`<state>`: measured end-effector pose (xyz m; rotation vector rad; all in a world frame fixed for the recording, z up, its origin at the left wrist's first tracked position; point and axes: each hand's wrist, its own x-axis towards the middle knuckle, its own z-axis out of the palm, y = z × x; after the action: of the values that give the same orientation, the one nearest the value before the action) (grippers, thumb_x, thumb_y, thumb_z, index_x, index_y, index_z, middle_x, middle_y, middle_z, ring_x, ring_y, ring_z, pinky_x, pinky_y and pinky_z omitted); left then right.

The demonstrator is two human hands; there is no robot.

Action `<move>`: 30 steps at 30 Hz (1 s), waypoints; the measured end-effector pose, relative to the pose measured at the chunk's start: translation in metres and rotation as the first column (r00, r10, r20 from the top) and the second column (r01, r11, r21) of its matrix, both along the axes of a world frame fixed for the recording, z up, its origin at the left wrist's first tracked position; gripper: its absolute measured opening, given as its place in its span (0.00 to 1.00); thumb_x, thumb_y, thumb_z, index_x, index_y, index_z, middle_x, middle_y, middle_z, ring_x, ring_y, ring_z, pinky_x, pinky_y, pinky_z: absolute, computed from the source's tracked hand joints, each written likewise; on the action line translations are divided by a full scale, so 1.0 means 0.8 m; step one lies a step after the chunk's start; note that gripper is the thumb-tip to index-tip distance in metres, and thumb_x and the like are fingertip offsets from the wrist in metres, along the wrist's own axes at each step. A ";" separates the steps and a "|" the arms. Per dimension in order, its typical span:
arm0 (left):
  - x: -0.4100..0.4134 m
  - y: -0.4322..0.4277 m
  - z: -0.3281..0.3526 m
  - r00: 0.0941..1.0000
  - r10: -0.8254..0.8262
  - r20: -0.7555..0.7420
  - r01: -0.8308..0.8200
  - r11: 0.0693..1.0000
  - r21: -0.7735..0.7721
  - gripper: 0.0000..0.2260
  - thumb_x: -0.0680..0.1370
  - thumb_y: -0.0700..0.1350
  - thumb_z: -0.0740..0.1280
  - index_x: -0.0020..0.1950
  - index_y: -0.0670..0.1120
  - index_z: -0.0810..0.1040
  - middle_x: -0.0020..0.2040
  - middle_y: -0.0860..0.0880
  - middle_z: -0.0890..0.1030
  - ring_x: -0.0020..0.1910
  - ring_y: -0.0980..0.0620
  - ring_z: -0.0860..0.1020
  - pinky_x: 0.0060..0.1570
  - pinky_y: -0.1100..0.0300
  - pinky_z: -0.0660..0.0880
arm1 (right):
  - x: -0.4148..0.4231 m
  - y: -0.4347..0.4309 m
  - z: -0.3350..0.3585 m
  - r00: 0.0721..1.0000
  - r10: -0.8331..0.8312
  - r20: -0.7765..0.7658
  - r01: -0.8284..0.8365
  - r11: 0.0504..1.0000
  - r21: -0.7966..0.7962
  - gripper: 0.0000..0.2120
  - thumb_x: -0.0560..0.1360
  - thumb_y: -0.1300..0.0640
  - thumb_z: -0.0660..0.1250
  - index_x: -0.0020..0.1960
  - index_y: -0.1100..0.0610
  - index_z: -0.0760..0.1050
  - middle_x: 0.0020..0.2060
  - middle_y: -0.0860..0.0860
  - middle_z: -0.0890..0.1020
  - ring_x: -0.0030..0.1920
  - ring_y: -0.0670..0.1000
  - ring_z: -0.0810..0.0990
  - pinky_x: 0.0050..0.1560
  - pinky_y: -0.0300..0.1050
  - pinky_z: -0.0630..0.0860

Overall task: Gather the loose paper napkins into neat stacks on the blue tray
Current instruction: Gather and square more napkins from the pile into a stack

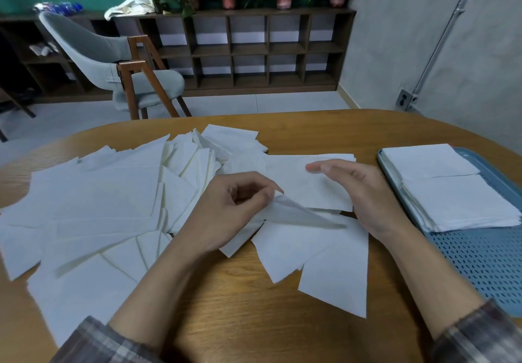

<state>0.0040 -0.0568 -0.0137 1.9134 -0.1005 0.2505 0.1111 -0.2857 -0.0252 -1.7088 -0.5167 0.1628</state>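
Note:
Several loose white paper napkins (93, 207) lie spread over the left and middle of the wooden table (234, 300). My left hand (234, 210) pinches the lifted corner of one napkin (296, 215) near the table's middle. My right hand (358, 193) rests with straight fingers on a flat napkin (308, 184) just behind it. At the right stands the blue perforated tray (477, 261), and two neat stacks of napkins (452, 201) sit side by side on its far half.
A grey chair (118, 74) with wooden legs stands beyond the table's far left edge. A dark cubby shelf (248, 52) with potted plants lines the back wall. A grey wall (437, 52) runs close to the table's right side.

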 end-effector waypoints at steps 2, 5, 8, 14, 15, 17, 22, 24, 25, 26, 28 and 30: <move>0.001 -0.003 -0.002 0.997 0.066 0.048 -0.064 0.998 -0.023 0.09 0.86 0.42 0.64 0.52 0.49 0.84 0.44 0.40 0.81 0.41 0.43 0.75 0.40 0.64 0.69 | -0.003 -0.001 0.001 0.998 0.060 -0.017 -0.060 0.998 0.025 0.17 0.81 0.40 0.66 0.57 0.48 0.87 0.61 0.43 0.86 0.68 0.43 0.79 0.78 0.57 0.65; 0.003 -0.009 -0.002 0.977 0.203 0.064 -0.196 0.975 -0.101 0.09 0.87 0.46 0.62 0.53 0.51 0.82 0.46 0.38 0.79 0.40 0.51 0.75 0.37 0.66 0.68 | -0.006 -0.001 0.001 0.988 0.149 -0.046 -0.146 0.987 0.059 0.28 0.72 0.27 0.68 0.59 0.46 0.87 0.63 0.45 0.85 0.69 0.48 0.79 0.75 0.61 0.66; 0.003 -0.018 -0.003 0.945 0.328 0.007 -0.317 0.919 -0.236 0.09 0.87 0.47 0.62 0.54 0.49 0.82 0.41 0.47 0.82 0.40 0.64 0.78 0.39 0.71 0.72 | -0.011 0.003 0.002 0.990 0.129 -0.049 -0.126 0.990 0.067 0.16 0.76 0.39 0.74 0.57 0.48 0.88 0.59 0.47 0.87 0.63 0.49 0.83 0.69 0.58 0.74; 0.003 -0.016 -0.001 0.965 0.260 0.037 -0.248 0.947 -0.203 0.07 0.84 0.46 0.67 0.61 0.53 0.81 0.43 0.58 0.83 0.46 0.66 0.80 0.45 0.72 0.74 | -0.019 0.006 0.006 0.997 0.052 -0.062 -0.052 0.999 0.000 0.06 0.78 0.53 0.74 0.52 0.54 0.88 0.49 0.49 0.89 0.49 0.50 0.88 0.49 0.45 0.79; 0.002 -0.012 0.001 0.973 0.221 0.070 -0.209 0.966 -0.149 0.10 0.82 0.45 0.70 0.63 0.54 0.81 0.47 0.60 0.86 0.51 0.65 0.82 0.48 0.71 0.76 | -0.019 0.006 0.006 0.996 0.057 -0.066 -0.059 0.998 -0.021 0.06 0.78 0.52 0.74 0.52 0.53 0.88 0.48 0.48 0.89 0.49 0.50 0.88 0.47 0.43 0.80; 0.003 -0.006 0.002 0.980 0.163 0.111 -0.160 0.986 -0.035 0.12 0.79 0.42 0.76 0.61 0.53 0.83 0.52 0.59 0.87 0.54 0.61 0.83 0.47 0.71 0.75 | -0.020 0.007 0.006 0.995 0.068 -0.068 -0.071 0.996 -0.047 0.06 0.77 0.52 0.75 0.52 0.51 0.88 0.48 0.47 0.89 0.49 0.48 0.87 0.45 0.39 0.81; 0.009 -0.011 -0.012 0.962 0.254 0.104 -0.235 0.958 -0.165 0.04 0.77 0.40 0.77 0.47 0.49 0.87 0.47 0.58 0.87 0.41 0.51 0.80 0.39 0.57 0.73 | -0.022 0.009 0.009 0.991 0.099 -0.088 -0.093 0.993 0.072 0.15 0.73 0.52 0.77 0.59 0.45 0.84 0.54 0.49 0.87 0.54 0.52 0.87 0.51 0.48 0.83; 0.011 -0.015 -0.017 0.951 0.295 0.089 -0.270 0.938 -0.216 0.03 0.77 0.40 0.77 0.47 0.49 0.87 0.49 0.57 0.88 0.39 0.45 0.79 0.38 0.52 0.72 | -0.023 0.010 0.008 0.987 0.128 -0.096 -0.117 0.986 0.116 0.20 0.72 0.53 0.77 0.64 0.45 0.81 0.55 0.51 0.87 0.55 0.54 0.87 0.55 0.52 0.83; 0.011 -0.017 -0.018 0.952 0.296 0.080 -0.270 0.933 -0.236 0.03 0.77 0.40 0.77 0.47 0.48 0.87 0.49 0.57 0.88 0.38 0.49 0.80 0.38 0.53 0.72 | -0.023 0.011 0.008 0.986 0.139 -0.091 -0.128 0.984 0.125 0.22 0.73 0.54 0.77 0.65 0.44 0.80 0.55 0.52 0.87 0.55 0.55 0.87 0.57 0.54 0.83; 0.011 -0.019 -0.018 0.955 0.289 0.069 -0.265 0.933 -0.245 0.03 0.77 0.40 0.77 0.48 0.48 0.87 0.49 0.57 0.88 0.39 0.53 0.80 0.39 0.55 0.73 | -0.024 0.012 0.007 0.985 0.148 -0.084 -0.137 0.982 0.130 0.24 0.73 0.54 0.77 0.66 0.43 0.79 0.55 0.52 0.86 0.56 0.55 0.87 0.58 0.56 0.83; 0.012 -0.021 -0.019 0.960 0.275 0.058 -0.256 0.941 -0.222 0.03 0.77 0.41 0.78 0.48 0.49 0.87 0.49 0.57 0.88 0.38 0.51 0.79 0.38 0.59 0.72 | -0.024 0.013 0.006 0.986 0.155 -0.067 -0.146 0.982 0.120 0.26 0.73 0.54 0.78 0.68 0.39 0.76 0.55 0.52 0.86 0.56 0.56 0.86 0.57 0.57 0.83; 0.012 -0.022 -0.020 0.961 0.271 0.063 -0.254 0.947 -0.198 0.03 0.77 0.41 0.78 0.48 0.49 0.87 0.49 0.57 0.88 0.38 0.49 0.79 0.37 0.61 0.72 | -0.024 0.012 0.005 0.989 0.145 -0.032 -0.142 0.987 0.079 0.27 0.73 0.51 0.77 0.69 0.36 0.74 0.56 0.50 0.85 0.56 0.54 0.86 0.54 0.53 0.83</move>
<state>0.0137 -0.0743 -0.0293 1.7241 0.1168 0.5089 0.0921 -0.2758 -0.0209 -1.5911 -0.6107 0.2747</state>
